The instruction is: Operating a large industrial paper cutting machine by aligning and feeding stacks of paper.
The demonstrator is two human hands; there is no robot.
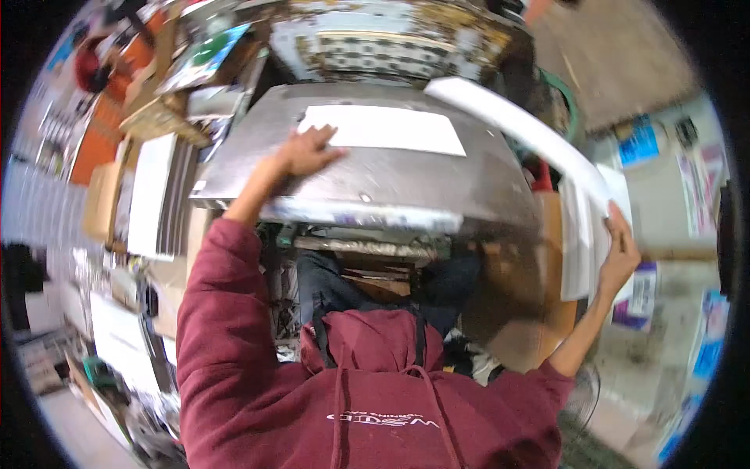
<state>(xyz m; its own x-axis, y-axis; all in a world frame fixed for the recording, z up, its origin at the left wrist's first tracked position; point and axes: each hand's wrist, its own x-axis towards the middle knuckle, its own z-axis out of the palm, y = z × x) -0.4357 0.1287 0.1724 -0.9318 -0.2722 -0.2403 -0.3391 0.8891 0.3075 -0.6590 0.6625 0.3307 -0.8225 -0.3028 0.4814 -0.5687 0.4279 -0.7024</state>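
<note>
My left hand (305,152) rests at the left end of a white sheet (391,131) lying flat on a grey metal table (437,187). Its fingers are spread, with the tips at the sheet's edge. Out to the right, my right hand (621,254) pinches one end of a long white strip of paper (523,129). That strip is raised and slightly bowed, its far end over the table's back right corner. Close below the right hand stand more white sheets (576,242), partly hidden by it.
Behind the table rises a worn machine (383,55) with a patterned panel. On the left stand a stack of white sheets (152,195) and a cardboard box (101,202). A brown board (617,59) is at the far right. A wire fan guard (582,391) shows low on the right.
</note>
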